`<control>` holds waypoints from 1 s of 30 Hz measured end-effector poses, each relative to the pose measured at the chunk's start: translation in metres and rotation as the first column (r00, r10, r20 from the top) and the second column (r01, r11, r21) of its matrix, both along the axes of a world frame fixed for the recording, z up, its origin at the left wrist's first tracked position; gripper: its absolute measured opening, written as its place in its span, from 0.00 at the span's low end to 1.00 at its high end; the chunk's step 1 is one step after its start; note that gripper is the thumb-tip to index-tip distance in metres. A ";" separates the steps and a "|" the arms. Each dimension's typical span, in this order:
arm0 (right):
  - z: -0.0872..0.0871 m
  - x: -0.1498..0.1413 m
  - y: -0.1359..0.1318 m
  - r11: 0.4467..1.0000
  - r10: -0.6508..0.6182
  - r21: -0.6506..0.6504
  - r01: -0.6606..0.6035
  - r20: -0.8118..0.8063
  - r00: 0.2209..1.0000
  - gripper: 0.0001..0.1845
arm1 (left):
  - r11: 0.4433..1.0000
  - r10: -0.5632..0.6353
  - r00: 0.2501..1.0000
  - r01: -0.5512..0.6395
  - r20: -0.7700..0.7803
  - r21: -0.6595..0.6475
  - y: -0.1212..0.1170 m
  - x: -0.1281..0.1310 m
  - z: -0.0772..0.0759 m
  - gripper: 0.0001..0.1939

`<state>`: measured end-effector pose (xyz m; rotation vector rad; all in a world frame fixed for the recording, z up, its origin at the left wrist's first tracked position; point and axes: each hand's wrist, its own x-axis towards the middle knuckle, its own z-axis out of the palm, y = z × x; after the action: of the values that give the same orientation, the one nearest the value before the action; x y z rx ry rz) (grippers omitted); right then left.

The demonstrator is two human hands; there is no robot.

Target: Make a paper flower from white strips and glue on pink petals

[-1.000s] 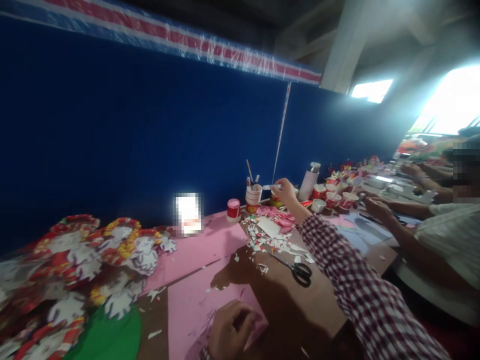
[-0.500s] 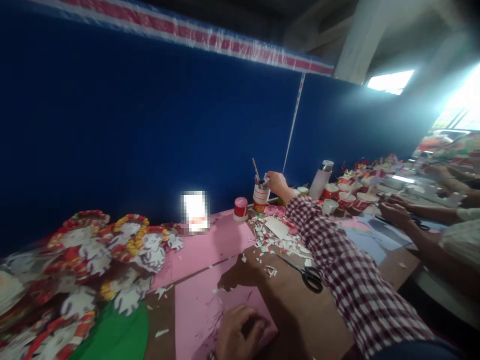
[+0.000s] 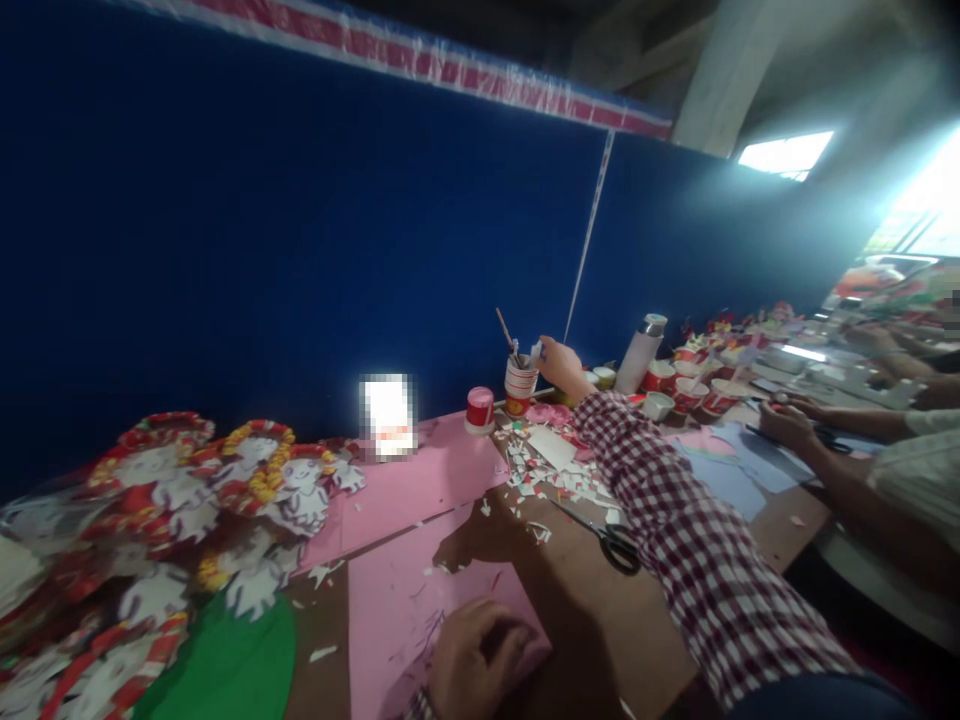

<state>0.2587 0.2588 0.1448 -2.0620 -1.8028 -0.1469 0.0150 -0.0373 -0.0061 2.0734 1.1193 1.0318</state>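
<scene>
At the cup of brushes and pens (image 3: 520, 398), a paper cup with red bands, my right hand (image 3: 564, 368) is closed on a white marker (image 3: 538, 352). The marker's lower end is by the rim; its tip cannot be made out. My left hand (image 3: 474, 655) rests on a pink paper sheet (image 3: 382, 620), fingers curled toward the thumb. What those fingers hold, if anything, is hidden. Beside that cup stands a pink-topped red cup (image 3: 480, 410). Black-handled scissors (image 3: 619, 548) lie near my right sleeve.
White paper scraps (image 3: 555, 485) and a pale card (image 3: 553, 447) cover the table's middle. Paper figures with red and yellow rings (image 3: 259, 460) pile up at the left, by a green sheet (image 3: 225, 670). A flask (image 3: 643, 352) and a co-worker's hands (image 3: 787, 420) are to the right.
My right hand has shifted slightly up and right, and the white marker shows farther from the brushes. The left hand remains on the pink paper.
</scene>
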 end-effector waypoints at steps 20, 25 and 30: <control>-0.086 0.024 -0.099 0.945 0.182 -0.254 -0.207 -0.119 0.976 0.06 | 0.999 -0.034 0.999 0.034 0.001 0.009 0.001 -0.002 0.005 0.12; -0.066 0.015 -0.088 0.964 0.218 -0.094 -0.248 -0.247 0.944 0.07 | 0.999 -0.028 1.000 0.028 -0.009 0.030 0.000 -0.003 0.003 0.12; -0.016 0.023 -0.071 0.982 0.191 0.032 -0.188 -0.217 0.957 0.18 | 0.998 -0.043 0.999 0.043 -0.009 0.048 0.001 -0.003 0.000 0.13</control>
<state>0.2816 0.1882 0.1286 -1.8057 -1.8428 0.1198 0.0117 -0.0362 -0.0062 2.1317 1.0586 1.0404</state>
